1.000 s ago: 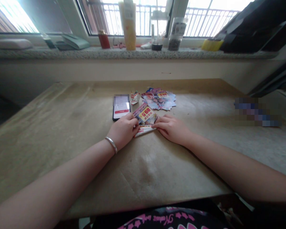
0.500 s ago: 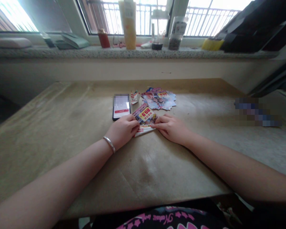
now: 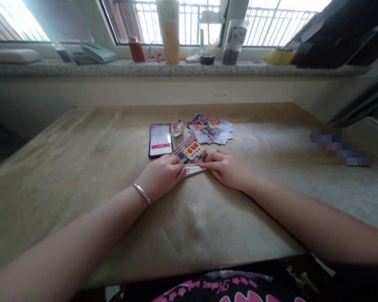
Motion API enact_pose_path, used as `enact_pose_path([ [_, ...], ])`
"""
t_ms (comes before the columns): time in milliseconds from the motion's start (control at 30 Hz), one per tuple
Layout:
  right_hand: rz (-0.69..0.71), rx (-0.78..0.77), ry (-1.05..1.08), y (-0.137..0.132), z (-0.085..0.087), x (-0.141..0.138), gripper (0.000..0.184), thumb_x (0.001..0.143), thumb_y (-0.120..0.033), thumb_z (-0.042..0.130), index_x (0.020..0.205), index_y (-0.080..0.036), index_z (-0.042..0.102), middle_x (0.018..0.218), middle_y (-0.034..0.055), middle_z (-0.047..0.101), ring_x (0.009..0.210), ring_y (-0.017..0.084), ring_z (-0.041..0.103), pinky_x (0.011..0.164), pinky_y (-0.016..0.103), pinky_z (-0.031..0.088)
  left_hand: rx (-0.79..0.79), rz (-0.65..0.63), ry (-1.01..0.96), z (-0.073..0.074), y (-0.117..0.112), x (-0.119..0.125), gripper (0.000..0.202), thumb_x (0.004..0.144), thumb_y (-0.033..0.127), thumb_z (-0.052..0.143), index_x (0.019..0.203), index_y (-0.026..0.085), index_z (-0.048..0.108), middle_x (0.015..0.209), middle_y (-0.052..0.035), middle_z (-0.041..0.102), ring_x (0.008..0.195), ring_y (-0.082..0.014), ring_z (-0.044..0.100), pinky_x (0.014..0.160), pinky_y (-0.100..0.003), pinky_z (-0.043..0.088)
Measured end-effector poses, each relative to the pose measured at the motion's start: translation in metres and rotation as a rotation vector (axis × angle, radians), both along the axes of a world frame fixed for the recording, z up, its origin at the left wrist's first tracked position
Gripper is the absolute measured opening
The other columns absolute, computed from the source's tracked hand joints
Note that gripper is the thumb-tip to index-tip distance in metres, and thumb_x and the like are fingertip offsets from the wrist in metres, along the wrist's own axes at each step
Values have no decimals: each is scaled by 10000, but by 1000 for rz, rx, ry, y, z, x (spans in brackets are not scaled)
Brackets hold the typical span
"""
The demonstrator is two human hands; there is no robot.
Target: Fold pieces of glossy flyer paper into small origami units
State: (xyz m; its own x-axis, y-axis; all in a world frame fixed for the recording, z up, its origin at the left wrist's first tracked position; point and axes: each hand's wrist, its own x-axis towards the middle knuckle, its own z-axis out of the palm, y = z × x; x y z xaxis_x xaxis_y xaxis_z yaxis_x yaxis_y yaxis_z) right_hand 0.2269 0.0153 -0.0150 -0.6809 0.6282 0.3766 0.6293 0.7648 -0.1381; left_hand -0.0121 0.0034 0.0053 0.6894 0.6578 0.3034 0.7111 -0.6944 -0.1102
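Observation:
Between my two hands lies a printed paper flyer (image 3: 193,152) with large red numerals, its near edge folded over to show a white underside. My left hand (image 3: 162,174), with a silver bangle at the wrist, presses on the flyer's left end, fingers closed on the fold. On the right end, my right hand (image 3: 228,170) pinches the same fold with thumb and fingers. Just beyond my left hand is a phone (image 3: 160,142) with a lit screen. Behind the flyer rests a fanned pile of flyers (image 3: 211,130), beside a small folded paper piece (image 3: 178,127).
A brownish table (image 3: 129,251) spreads under everything. At its right lies a blurred-out dark item (image 3: 340,147). Along the granite windowsill (image 3: 107,70) stand a red container (image 3: 136,50), a tall yellowish bottle (image 3: 169,33), a clear container (image 3: 234,42) and a yellow object (image 3: 281,56).
My left hand has shifted slightly to the right along the flyer's fold and covers more of the white strip. My right hand stays nearly still.

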Motion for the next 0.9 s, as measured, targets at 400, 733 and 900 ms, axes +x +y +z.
enact_pose_path([
  [400, -13, 16, -20, -1, 1, -1, 290, 895, -174, 489, 1066, -243, 713, 956, 75, 660, 888, 186, 553, 772, 316, 452, 9, 31, 82, 1, -2, 4, 345, 939, 291, 399, 811, 129, 675, 826, -99, 624, 769, -189, 566, 700, -306, 483],
  [733, -29, 13, -22, 0, 2, 0, 247, 895, -200, 488, 1016, -183, 703, 951, 95, 670, 892, 204, 581, 794, 333, 470, -28, 47, 111, -1, -6, 8, 333, 948, 296, 380, 1012, 136, 666, 911, -125, 608, 896, -244, 566, 753, -356, 508],
  [900, -22, -2, -18, 1, 2, 5, 209, 884, -194, 497, 956, -187, 693, 957, 74, 682, 893, 195, 595, 814, 323, 474, -24, -2, 122, -2, -6, 11, 321, 944, 258, 387, 997, 92, 657, 940, -144, 617, 939, -249, 564, 841, -385, 495],
])
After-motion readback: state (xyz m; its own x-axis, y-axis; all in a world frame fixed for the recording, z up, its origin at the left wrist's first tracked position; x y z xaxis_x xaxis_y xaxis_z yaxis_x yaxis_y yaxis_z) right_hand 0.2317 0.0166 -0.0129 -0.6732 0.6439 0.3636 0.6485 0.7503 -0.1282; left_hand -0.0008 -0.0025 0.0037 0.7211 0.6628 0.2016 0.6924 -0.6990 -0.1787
